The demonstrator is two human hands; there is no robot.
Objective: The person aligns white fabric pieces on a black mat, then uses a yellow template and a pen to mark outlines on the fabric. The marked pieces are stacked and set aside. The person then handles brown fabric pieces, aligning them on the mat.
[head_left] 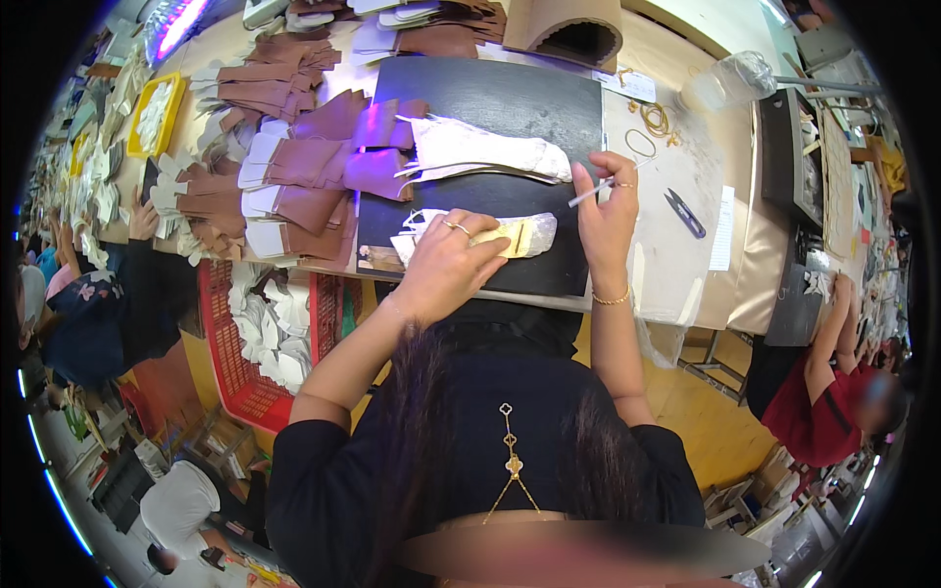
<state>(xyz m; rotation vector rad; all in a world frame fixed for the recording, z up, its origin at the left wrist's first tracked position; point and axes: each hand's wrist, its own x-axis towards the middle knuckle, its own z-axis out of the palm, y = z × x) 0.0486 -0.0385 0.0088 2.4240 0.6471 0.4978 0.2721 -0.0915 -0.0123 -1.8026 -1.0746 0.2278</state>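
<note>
On the dark board (490, 88) lies a white-and-yellow cut piece (534, 237), its left end spread into strips. My left hand (446, 257) rests over this piece, with thumb and fingers gripping its middle. Held up at the board's right edge, my right hand (610, 220) pinches a thin pale stick (586, 196) that points down to the left. Farther back on the board is a stack of white cut pieces (490, 152), beside brown pieces (377, 171). The stick's exact kind is too small to tell.
Piles of brown and white cut pieces (299, 162) cover the table's left side. Thread snips (684, 213), rubber bands (655, 122) and a plastic container (730, 83) lie to the right. A red crate (221, 343) stands below left. A co-worker (828, 392) sits at right.
</note>
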